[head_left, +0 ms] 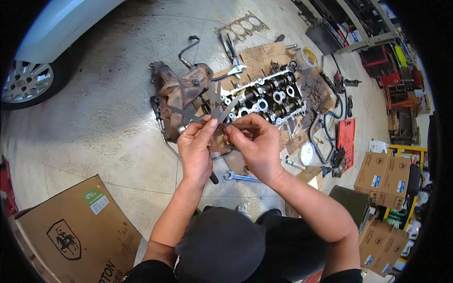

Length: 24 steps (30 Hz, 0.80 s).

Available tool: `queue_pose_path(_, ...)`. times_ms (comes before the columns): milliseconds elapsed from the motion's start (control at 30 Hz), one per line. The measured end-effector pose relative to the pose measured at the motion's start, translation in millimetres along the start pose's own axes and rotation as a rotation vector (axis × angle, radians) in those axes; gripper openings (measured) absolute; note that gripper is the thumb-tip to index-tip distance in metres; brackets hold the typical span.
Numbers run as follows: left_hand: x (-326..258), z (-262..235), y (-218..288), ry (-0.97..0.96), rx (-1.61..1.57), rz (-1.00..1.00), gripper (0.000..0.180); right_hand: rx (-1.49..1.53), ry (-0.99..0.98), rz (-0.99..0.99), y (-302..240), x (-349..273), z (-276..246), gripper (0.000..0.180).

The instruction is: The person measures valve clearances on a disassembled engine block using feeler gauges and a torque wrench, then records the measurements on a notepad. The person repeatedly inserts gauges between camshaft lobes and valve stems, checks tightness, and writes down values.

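Fanned metal blades of a feeler gauge spread out above my fingers in the middle of the view. My left hand grips the gauge near the base of its blades, thumb pressed on top. From the other side, my right hand pinches the same gauge, with its fingers curled. Part of the gauge between the two hands is hidden by the fingers. Just beyond them lies an engine cylinder head with its round journals facing up. To its left rests a rusty brown exhaust manifold.
Pliers, an adjustable wrench and a head gasket lie beyond the hands. A blue-grey spanner is nearer me. Cardboard boxes stand at the lower left and right. A car wheel is at far left.
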State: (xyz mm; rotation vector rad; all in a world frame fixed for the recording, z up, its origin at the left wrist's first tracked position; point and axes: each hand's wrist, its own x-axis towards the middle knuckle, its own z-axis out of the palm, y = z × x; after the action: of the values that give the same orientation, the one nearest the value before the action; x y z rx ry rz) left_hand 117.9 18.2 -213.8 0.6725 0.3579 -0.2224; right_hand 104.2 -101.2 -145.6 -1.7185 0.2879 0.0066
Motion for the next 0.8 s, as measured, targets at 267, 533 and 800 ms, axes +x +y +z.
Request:
queue_pose_path(267,31.5,40.1,28.6,0.069,0.385,0.409,0.015,0.347,-0.199,0.271,-17.1,56.8,-5.3,0.02)
queue_pose_path(533,63.2,81.1,31.4,0.129,0.489,0.56,0.018,0.397,-0.265,0.123,-7.6,68.8,-8.6,0.016)
queue_pose_path(800,52.6,109.7,48.5,0.154,0.605,0.681,0.015,0.52,-0.355,-0.034,-40.8,73.3,-21.4,0.016)
